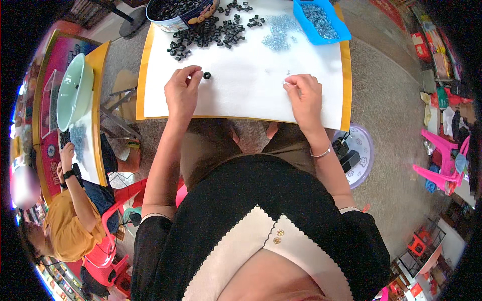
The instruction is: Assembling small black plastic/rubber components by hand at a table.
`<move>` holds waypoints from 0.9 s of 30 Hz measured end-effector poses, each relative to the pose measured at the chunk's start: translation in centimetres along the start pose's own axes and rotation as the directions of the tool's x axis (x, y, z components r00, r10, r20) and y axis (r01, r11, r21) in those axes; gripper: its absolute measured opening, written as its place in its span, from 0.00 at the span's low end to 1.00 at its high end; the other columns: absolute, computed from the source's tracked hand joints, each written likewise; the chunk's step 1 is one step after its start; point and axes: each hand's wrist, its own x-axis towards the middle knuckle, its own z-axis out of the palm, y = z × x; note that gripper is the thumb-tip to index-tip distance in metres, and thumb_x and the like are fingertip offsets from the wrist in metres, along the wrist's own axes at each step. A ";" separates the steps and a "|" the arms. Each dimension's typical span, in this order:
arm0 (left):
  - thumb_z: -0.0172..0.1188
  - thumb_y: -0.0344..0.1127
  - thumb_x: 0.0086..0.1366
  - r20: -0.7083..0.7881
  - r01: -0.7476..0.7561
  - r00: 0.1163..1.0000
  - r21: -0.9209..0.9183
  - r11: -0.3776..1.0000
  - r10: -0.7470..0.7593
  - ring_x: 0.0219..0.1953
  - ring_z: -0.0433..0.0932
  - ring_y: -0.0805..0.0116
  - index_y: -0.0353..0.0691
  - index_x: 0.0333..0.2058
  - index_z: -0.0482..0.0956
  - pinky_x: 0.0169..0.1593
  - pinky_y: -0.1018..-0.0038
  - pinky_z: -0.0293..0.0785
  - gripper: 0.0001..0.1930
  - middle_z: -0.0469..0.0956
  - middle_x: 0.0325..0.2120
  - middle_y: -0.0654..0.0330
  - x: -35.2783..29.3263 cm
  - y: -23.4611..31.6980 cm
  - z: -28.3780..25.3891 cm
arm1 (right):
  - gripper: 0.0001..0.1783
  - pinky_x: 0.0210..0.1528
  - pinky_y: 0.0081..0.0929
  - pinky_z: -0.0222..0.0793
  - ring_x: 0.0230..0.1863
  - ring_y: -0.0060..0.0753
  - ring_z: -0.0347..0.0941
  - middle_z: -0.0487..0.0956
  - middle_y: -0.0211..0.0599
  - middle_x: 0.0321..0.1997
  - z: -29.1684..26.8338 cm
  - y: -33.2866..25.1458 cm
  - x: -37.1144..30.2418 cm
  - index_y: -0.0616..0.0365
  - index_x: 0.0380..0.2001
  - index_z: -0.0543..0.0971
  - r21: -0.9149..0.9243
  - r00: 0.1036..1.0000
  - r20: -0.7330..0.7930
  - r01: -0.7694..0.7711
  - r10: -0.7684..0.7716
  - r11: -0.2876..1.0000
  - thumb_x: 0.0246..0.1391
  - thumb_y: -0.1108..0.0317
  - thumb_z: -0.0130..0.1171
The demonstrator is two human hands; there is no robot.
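With left fingers [193,80] nearly closed beside a black bead [207,76] at eleven o'clock, right fingers [293,86] likewise at two, any hold unclear. Much left, judging by loose black pieces [221,34] toward twelve, clear ones [276,39] at one.

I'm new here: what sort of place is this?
Perhaps a shop doubling as a handwork space: colourful packages line the right side, small black parts lie heaped on the table, and another person is at a second table.

White tabletop [246,100] bright; soft shadows; edges bent, dark.
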 end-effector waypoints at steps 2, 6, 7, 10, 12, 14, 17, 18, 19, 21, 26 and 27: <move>0.59 0.34 0.59 0.002 -0.003 1.000 0.008 1.000 0.003 0.25 0.73 0.72 0.37 0.35 0.80 0.33 0.76 0.70 0.09 0.77 0.28 0.58 -0.5 1.0 0.6 | 0.07 0.43 0.34 0.57 0.38 0.35 0.67 0.74 0.33 0.32 0.5 0.7 -0.3 0.55 0.30 0.76 -0.111 0.997 0.048 0.063 -0.058 0.992 0.44 0.70 0.59; 0.59 0.34 0.59 0.019 -0.058 0.998 -0.020 0.998 0.058 0.25 0.74 0.69 0.37 0.35 0.80 0.32 0.76 0.71 0.08 0.77 0.29 0.57 -1.6 2.4 1.6 | 0.08 0.43 0.33 0.57 0.39 0.35 0.67 0.74 0.32 0.33 0.2 0.3 0.0 0.54 0.30 0.77 -0.145 0.998 0.048 0.058 -0.051 0.988 0.43 0.70 0.60; 0.59 0.33 0.59 0.039 -0.078 0.996 -0.011 0.997 0.078 0.25 0.74 0.70 0.37 0.35 0.80 0.32 0.76 0.70 0.07 0.77 0.29 0.57 -1.9 3.0 1.7 | 0.08 0.42 0.30 0.59 0.37 0.33 0.68 0.74 0.32 0.32 -0.2 0.2 0.0 0.55 0.31 0.77 -0.124 0.998 0.058 0.035 -0.028 0.992 0.44 0.71 0.60; 0.58 0.31 0.59 0.080 -0.097 0.992 -0.021 0.995 0.099 0.25 0.75 0.69 0.37 0.35 0.79 0.31 0.75 0.71 0.06 0.77 0.29 0.57 -3.0 4.3 2.3 | 0.08 0.40 0.27 0.62 0.35 0.32 0.69 0.75 0.33 0.31 -1.0 0.7 0.2 0.57 0.31 0.78 -0.051 0.998 0.053 -0.024 0.027 0.998 0.45 0.71 0.60; 0.58 0.32 0.59 0.165 -0.098 0.980 -0.070 0.993 0.109 0.26 0.75 0.67 0.37 0.34 0.79 0.31 0.73 0.71 0.07 0.76 0.29 0.56 -3.7 4.8 3.1 | 0.08 0.38 0.27 0.64 0.35 0.32 0.69 0.75 0.34 0.31 -1.1 1.2 0.6 0.58 0.32 0.77 0.001 0.997 0.040 -0.061 0.060 0.998 0.45 0.71 0.59; 0.58 0.32 0.58 0.222 -0.120 0.964 -0.121 0.985 0.145 0.26 0.76 0.63 0.37 0.34 0.79 0.31 0.72 0.72 0.07 0.76 0.29 0.56 -4.5 5.2 4.5 | 0.07 0.39 0.35 0.60 0.34 0.37 0.68 0.74 0.33 0.29 -0.7 2.2 1.5 0.55 0.30 0.77 -0.064 0.999 -0.046 -0.004 0.001 0.998 0.46 0.67 0.60; 0.58 0.32 0.58 0.292 -0.146 0.941 -0.105 0.984 0.171 0.26 0.75 0.62 0.37 0.33 0.79 0.31 0.71 0.72 0.07 0.76 0.29 0.56 -5.1 5.8 5.9 | 0.07 0.39 0.35 0.60 0.35 0.38 0.68 0.75 0.34 0.30 -0.2 1.9 2.4 0.54 0.28 0.77 -0.223 0.999 0.023 0.043 -0.038 0.974 0.46 0.64 0.60; 0.58 0.32 0.58 0.311 -0.117 0.939 -0.115 0.986 0.148 0.26 0.75 0.62 0.38 0.33 0.79 0.32 0.71 0.72 0.07 0.76 0.29 0.56 -5.2 6.1 5.8 | 0.08 0.40 0.35 0.60 0.35 0.39 0.68 0.75 0.34 0.30 0.1 1.6 2.6 0.54 0.28 0.76 -0.318 0.994 0.092 0.082 -0.056 0.944 0.46 0.64 0.60; 0.58 0.33 0.58 0.330 -0.087 0.936 -0.126 0.988 0.125 0.26 0.75 0.62 0.38 0.33 0.80 0.32 0.71 0.72 0.07 0.76 0.29 0.56 -5.2 6.4 5.8 | 0.06 0.37 0.38 0.61 0.33 0.42 0.68 0.75 0.36 0.28 0.5 1.8 2.7 0.53 0.25 0.76 -0.286 0.992 0.069 0.119 -0.104 0.951 0.45 0.64 0.60; 0.58 0.33 0.58 0.310 -0.106 0.941 -0.115 0.988 0.138 0.26 0.75 0.63 0.38 0.33 0.80 0.32 0.71 0.72 0.07 0.76 0.29 0.56 -4.9 6.6 5.7 | 0.06 0.37 0.35 0.62 0.32 0.38 0.70 0.75 0.34 0.27 0.3 1.9 2.6 0.54 0.26 0.77 -0.169 0.997 0.057 0.057 -0.048 0.984 0.46 0.66 0.60; 0.57 0.34 0.59 0.281 -0.023 0.952 -0.328 0.944 0.121 0.24 0.73 0.72 0.36 0.35 0.80 0.29 0.76 0.70 0.09 0.78 0.26 0.57 -3.4 7.7 6.1 | 0.05 0.38 0.22 0.66 0.35 0.23 0.72 0.76 0.28 0.26 -1.2 -0.1 2.0 0.58 0.30 0.79 0.605 0.915 0.243 -0.403 0.323 0.687 0.50 0.70 0.59; 0.57 0.34 0.60 0.420 0.222 0.907 -0.452 0.864 -0.013 0.24 0.72 0.75 0.34 0.35 0.80 0.29 0.78 0.69 0.09 0.78 0.26 0.58 -3.0 8.5 6.2 | 0.06 0.39 0.18 0.65 0.36 0.20 0.70 0.76 0.27 0.28 -1.6 -0.5 1.8 0.60 0.32 0.80 0.636 0.913 0.270 -0.409 0.307 0.655 0.51 0.71 0.59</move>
